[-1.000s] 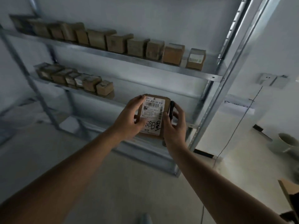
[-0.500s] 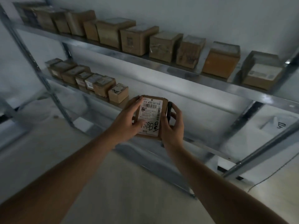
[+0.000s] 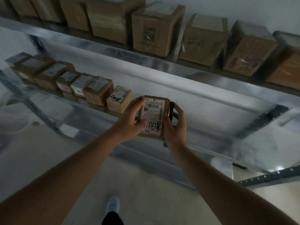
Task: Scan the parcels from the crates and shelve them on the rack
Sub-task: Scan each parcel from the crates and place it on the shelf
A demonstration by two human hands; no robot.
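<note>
A small brown cardboard parcel [image 3: 153,111] with a white barcode label and black handwriting is held up in front of the metal rack [image 3: 178,75]. My left hand [image 3: 131,120] grips its left edge, thumb on the label. My right hand [image 3: 174,125] holds the parcel's right edge and also clasps a slim black scanner [image 3: 171,111] against it. The parcel hovers just right of the last box [image 3: 119,99] in the middle shelf's row.
The top shelf carries a long row of bigger brown boxes [image 3: 155,28]. Several small labelled boxes [image 3: 68,78] line the middle shelf's left part; bare shelf [image 3: 219,127] lies to the right. A dark rack post [image 3: 266,176] crosses lower right. My shoe [image 3: 112,205] shows on the floor.
The view has closed in on the rack and tilted left. Both hands carried the parcel nearer the middle shelf, beside the last small box. The grip is unchanged.
</note>
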